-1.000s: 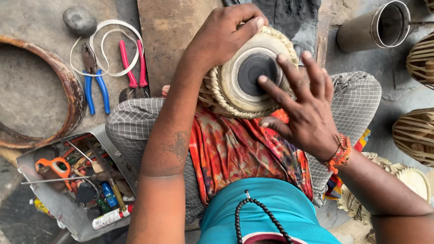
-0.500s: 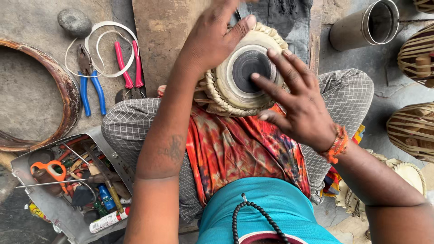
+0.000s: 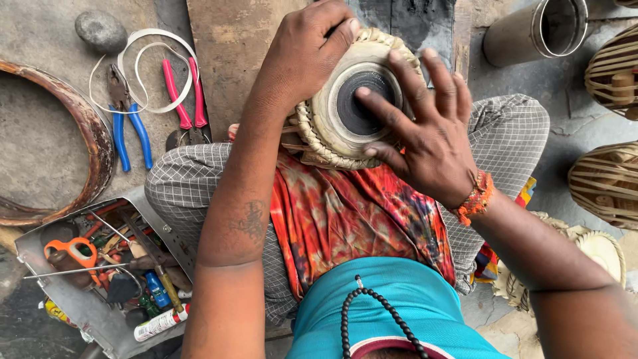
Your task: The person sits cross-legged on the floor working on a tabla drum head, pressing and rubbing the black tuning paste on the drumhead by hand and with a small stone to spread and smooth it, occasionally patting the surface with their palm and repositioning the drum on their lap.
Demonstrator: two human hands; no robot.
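1. Cream-coloured hide and braided lacing ring the small drum resting in my lap on a red-orange patterned cloth, its black centre patch facing up at the camera.
2. My left hand is clamped over the drum's far rim, fingers curled down its edge, thumb lying along the braid; it appears to be steadying the shell.
3. My right hand is spread wide and grips nothing; its forefinger tip rests on the black patch while the other fingers fan over the near-right rim.
4. By my reading, the step in hand is testing or sounding the drumhead. A next stroke would call for the left hand's hold staying firm and the right fingers landing cleanly on the skin.
5. Left of my knee, on the stone floor, lie blue-handled pliers, pink-handled pliers, a white loop of strap and a grey stone; an open metal tool tray sits nearer me.
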